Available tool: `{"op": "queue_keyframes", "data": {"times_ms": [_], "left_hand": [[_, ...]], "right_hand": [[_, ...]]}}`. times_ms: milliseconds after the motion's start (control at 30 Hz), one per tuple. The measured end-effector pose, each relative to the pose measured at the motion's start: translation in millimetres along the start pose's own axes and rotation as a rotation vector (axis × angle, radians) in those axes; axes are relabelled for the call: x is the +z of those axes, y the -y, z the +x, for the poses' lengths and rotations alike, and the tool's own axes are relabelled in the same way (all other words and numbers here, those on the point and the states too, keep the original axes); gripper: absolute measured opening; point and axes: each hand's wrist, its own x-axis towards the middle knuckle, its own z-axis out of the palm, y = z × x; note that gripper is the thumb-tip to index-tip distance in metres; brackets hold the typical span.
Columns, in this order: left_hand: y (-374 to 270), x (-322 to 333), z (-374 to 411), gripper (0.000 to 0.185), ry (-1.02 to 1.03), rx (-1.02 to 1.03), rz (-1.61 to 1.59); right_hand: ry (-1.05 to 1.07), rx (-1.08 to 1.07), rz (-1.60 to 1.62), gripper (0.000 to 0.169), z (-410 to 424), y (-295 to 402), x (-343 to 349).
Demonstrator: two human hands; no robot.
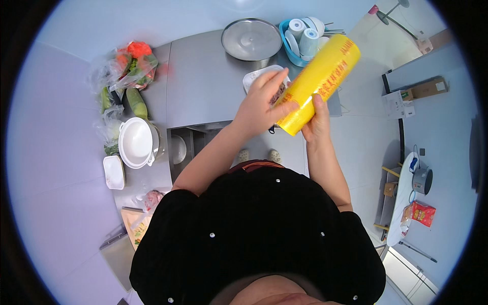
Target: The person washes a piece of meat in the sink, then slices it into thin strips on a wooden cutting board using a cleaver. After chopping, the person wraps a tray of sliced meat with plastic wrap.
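Observation:
A thick yellow roll of plastic film (324, 82), printed with red writing, is held tilted above the counter's front edge. My right hand (318, 122) grips its lower part from the right, the thumb along the front. My left hand (263, 99) is at the roll's lower left side. Its thumb lies on the yellow surface and its fingers stretch up and away; whether they pinch any film is unclear. Below and behind my left hand stands a white tray (251, 78) holding dark reddish-brown food (278, 94), partly hidden by hand and roll.
A large round metal lid or pan (251, 40) and a blue basin (284, 36) of cups and bowls stand at the back. On the left are bagged vegetables (139, 66), a white pot (136, 143) and a white tray (113, 172). An open drawer (198, 143) lies below the counter.

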Motion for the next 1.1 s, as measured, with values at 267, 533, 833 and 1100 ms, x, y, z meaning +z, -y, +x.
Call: {"op": "queue_keyframes", "data": {"times_ms": [267, 533, 833, 1100], "left_hand": [[10.6, 26.6, -16.9, 0.064, -0.034, 0.116, -0.134], [5.9, 24.8, -12.6, 0.044, -0.015, 0.065, -0.185], [-16.0, 18.7, -17.6, 0.05, -0.12, 0.254, 0.116], [-4.0, 27.4, -11.9, 0.028, -0.184, 0.274, 0.107]], "right_hand": [[-0.176, -0.236, -0.013, 0.054, -14.7, 17.6, 18.3], [-0.241, -0.264, -0.111, 0.063, -22.5, 19.0, 21.2], [-0.311, -0.319, -0.035, 0.05, -25.5, 23.0, 25.1], [-0.39, -0.399, -0.167, 0.05, -26.2, 19.0, 24.3]]}}
